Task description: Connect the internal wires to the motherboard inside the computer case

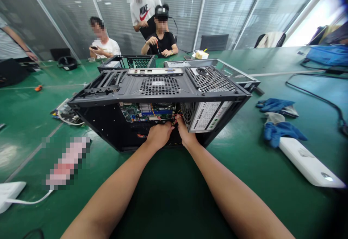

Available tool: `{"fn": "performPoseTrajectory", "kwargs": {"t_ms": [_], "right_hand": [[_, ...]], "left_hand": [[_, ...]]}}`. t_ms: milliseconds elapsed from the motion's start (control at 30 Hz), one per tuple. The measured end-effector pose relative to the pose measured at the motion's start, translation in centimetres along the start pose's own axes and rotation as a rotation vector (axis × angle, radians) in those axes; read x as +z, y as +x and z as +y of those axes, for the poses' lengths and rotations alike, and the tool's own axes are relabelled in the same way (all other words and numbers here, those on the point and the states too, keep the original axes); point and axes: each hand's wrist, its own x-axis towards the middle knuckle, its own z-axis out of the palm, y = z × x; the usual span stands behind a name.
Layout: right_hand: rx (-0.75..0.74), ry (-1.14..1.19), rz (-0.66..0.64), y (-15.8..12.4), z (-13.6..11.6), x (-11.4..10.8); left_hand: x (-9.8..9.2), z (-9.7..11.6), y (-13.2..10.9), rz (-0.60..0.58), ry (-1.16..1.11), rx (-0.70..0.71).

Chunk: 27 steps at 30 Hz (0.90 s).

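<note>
An open black computer case [160,90] lies on its side on the green table [168,188], its open side facing me. Inside I see the green motherboard [141,111] and, at the right, the power supply [206,115] with its fan grille and white label. My left hand [159,134] and my right hand [185,132] both reach into the case's lower middle, close together, among coloured wires [174,120] beside the power supply. Their fingers are curled inward and mostly hidden inside the case, so I cannot make out what they grip.
Blue gloves [277,105] and a long white device [310,164] lie to the right, a black cable [320,97] beyond them. A white adapter [9,195] sits at the left edge. A second case [127,62] and several people, one holding a screwdriver, are at the far side.
</note>
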Motion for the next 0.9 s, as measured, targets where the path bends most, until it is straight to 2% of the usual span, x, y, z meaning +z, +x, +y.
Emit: {"fn": "performPoseTrajectory", "kwargs": {"t_ms": [133, 367, 600, 900], "right_hand": [[0.010, -0.033, 0.076, 0.0, -0.1, 0.0], [0.009, -0.043, 0.058, -0.1, -0.2, 0.0], [0.039, -0.076, 0.125, 0.0, -0.7, 0.1], [0.021, -0.059, 0.062, 0.1, 0.3, -0.1]], "left_hand": [[-0.2, 0.2, -0.1, -0.002, 0.017, -0.007], [-0.5, 0.0, -0.1, -0.022, -0.005, 0.056], [-0.2, -0.3, 0.0, -0.022, -0.023, 0.078], [-0.4, 0.1, 0.0, 0.003, 0.020, 0.009]]}}
